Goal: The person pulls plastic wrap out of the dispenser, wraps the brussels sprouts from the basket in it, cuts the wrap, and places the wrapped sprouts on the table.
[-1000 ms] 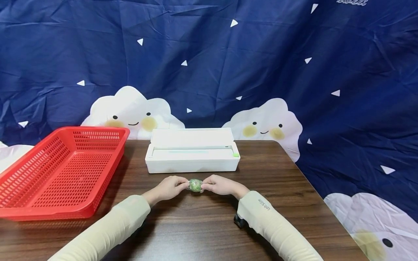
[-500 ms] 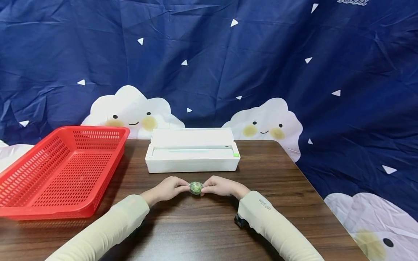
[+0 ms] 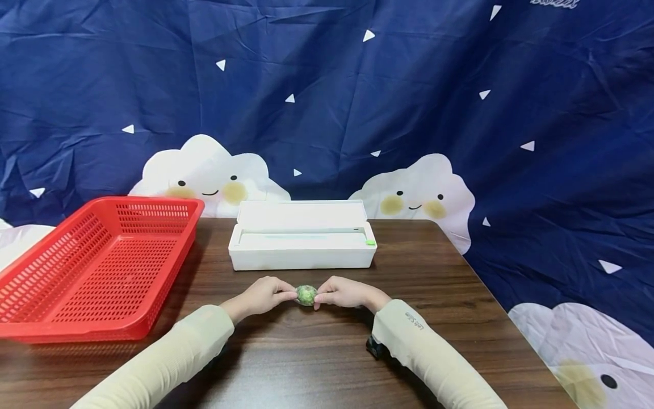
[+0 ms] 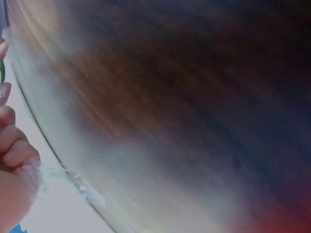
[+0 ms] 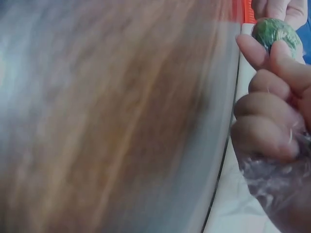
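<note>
A small round green ball, mottled like a leafy vegetable and covered in clear plastic film, sits between both hands in the head view. My left hand pinches its left side with thumb and forefinger. On the right side, my right hand pinches it the same way. In the right wrist view the film shines on the green ball, and the other fingers of that hand are curled in. Crumpled clear plastic shows near the right wrist. The left wrist view catches only part of the left hand at its edge.
Behind the hands stands a long white box with its lid raised and a green tab at the right end. A red perforated basket is at the left of the dark wooden table. A blue cloud-patterned cloth hangs behind.
The green ball has turned between the fingers and sits slightly lower in the head view. Both hands keep their pinch and have barely moved.
</note>
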`<control>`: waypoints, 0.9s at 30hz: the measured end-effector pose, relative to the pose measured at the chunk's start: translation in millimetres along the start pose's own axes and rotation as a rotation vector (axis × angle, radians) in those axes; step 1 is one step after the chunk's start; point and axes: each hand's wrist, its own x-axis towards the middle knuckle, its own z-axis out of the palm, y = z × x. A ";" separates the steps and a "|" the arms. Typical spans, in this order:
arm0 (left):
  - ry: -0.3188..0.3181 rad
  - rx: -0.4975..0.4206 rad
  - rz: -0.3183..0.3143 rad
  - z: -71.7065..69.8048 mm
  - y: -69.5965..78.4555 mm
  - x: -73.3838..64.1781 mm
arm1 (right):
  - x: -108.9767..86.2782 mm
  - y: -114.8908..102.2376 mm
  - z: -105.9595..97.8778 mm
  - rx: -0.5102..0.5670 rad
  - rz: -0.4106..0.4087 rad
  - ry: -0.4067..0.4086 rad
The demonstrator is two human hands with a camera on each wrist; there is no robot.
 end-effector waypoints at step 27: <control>-0.001 -0.146 -0.040 -1.5 -7.2 0.1 | -4.3 6.2 1.0 0.073 -0.002 0.006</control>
